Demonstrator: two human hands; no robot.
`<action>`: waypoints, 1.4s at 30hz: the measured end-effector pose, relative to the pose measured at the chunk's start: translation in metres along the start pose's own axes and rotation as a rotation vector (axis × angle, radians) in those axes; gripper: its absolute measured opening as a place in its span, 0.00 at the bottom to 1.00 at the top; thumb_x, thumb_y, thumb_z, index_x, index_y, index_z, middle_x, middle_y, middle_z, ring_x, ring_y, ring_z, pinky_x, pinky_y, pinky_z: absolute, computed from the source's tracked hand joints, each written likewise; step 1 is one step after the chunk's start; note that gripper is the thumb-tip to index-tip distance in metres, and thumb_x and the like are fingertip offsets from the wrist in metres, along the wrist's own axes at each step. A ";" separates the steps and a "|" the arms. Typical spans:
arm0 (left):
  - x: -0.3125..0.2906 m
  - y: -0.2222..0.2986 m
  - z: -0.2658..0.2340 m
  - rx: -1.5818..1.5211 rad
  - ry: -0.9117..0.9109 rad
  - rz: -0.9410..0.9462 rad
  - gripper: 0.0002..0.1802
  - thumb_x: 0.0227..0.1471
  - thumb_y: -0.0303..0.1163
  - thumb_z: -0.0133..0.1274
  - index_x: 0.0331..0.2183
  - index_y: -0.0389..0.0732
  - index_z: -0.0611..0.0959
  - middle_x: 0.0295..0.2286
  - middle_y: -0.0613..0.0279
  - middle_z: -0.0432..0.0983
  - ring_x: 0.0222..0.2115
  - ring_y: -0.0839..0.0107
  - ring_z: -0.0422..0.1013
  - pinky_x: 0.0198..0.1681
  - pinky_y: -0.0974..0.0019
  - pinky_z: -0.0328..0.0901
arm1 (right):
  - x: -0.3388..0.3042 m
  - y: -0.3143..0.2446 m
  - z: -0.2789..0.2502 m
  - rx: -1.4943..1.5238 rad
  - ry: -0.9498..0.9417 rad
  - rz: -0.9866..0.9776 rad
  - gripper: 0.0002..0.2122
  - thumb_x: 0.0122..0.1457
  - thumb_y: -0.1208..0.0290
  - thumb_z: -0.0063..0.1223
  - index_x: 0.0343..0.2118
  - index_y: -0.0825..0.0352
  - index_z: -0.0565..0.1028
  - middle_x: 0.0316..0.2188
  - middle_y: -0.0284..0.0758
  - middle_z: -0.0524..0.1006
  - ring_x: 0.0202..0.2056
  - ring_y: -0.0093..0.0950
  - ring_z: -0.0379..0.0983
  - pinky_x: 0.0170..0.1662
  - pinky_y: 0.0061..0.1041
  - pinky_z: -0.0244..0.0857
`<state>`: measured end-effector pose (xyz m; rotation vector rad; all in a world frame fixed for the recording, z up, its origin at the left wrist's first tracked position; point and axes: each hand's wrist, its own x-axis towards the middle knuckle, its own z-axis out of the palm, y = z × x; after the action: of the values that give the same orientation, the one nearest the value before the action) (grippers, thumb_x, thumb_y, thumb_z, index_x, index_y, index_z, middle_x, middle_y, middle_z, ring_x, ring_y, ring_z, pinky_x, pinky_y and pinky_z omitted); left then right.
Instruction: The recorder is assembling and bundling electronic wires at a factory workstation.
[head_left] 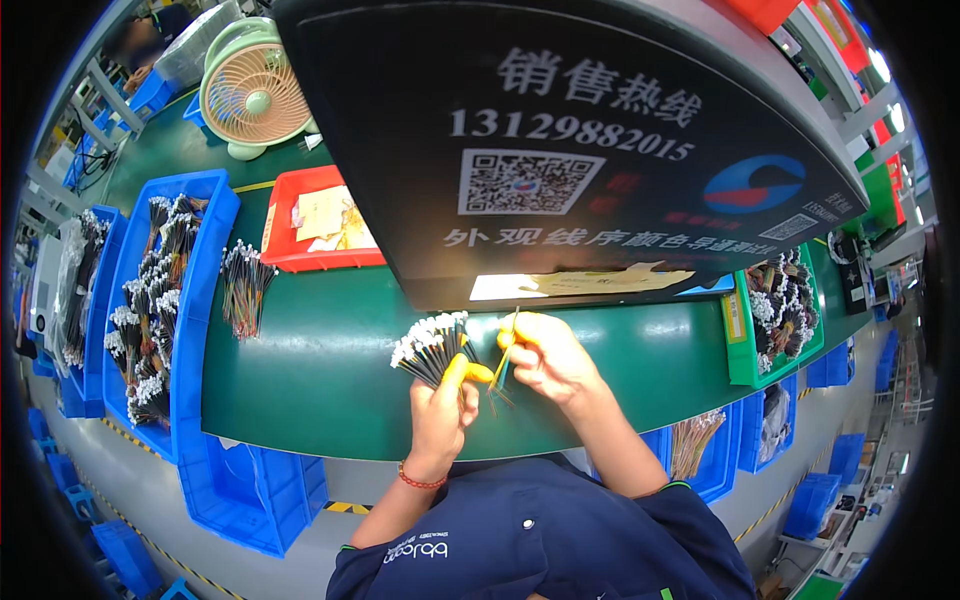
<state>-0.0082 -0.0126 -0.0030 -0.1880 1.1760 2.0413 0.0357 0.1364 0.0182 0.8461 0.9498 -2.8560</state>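
Note:
A bundle of thin dark wire harnesses with white connectors [432, 342] is gripped in my left hand [437, 412], its connector ends fanned out up and to the left. Close beside it, my right hand [556, 362] pinches a few thin wires [505, 362], yellow and dark, that hang down between the two hands. Yellow covers sit on some fingertips of both hands. Whether the pinched wires end in a connector is hidden by my right fingers. Both hands are above the near part of the green table [330, 390].
Beyond my hands stands a large black machine [400, 110]. Left of it are a red tray [283, 205] with papers, a loose harness bundle [245, 290], a fan [257, 100] and a blue bin [190, 400] of harnesses. At right, a green bin [742, 372] holds more harnesses.

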 end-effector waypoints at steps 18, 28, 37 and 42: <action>0.001 0.000 0.006 -0.172 -0.047 -0.066 0.07 0.50 0.27 0.44 0.31 0.35 0.73 0.24 0.58 0.73 0.17 0.79 0.65 0.12 0.79 0.58 | 0.004 0.016 -0.010 -0.984 0.105 -0.481 0.09 0.52 0.71 0.47 0.31 0.72 0.71 0.22 0.31 0.70 0.16 0.14 0.58 0.20 0.10 0.57; 0.001 -0.007 0.005 -0.176 -0.013 -0.118 0.09 0.48 0.28 0.46 0.32 0.33 0.73 0.25 0.54 0.73 0.20 0.71 0.69 0.16 0.73 0.66 | 0.009 -0.001 -0.014 0.196 -0.061 0.105 0.07 0.54 0.70 0.41 0.27 0.69 0.67 0.20 0.30 0.67 0.12 0.11 0.51 0.08 0.07 0.43; 0.001 -0.005 0.005 -0.220 -0.019 -0.115 0.08 0.47 0.27 0.47 0.32 0.33 0.73 0.23 0.55 0.72 0.20 0.71 0.69 0.16 0.73 0.66 | 0.012 0.003 -0.010 0.303 0.045 0.046 0.08 0.55 0.69 0.42 0.29 0.69 0.68 0.19 0.28 0.64 0.13 0.11 0.51 0.08 0.08 0.44; 0.001 -0.004 0.005 -0.203 -0.021 -0.101 0.08 0.47 0.27 0.47 0.32 0.34 0.73 0.23 0.56 0.72 0.20 0.71 0.69 0.16 0.73 0.66 | 0.010 0.005 -0.015 0.154 -0.097 0.048 0.07 0.53 0.71 0.44 0.29 0.70 0.69 0.17 0.28 0.65 0.15 0.11 0.56 0.12 0.08 0.52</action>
<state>-0.0049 -0.0065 -0.0033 -0.3175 0.9261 2.0663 0.0354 0.1424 0.0005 0.7222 0.6973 -2.9274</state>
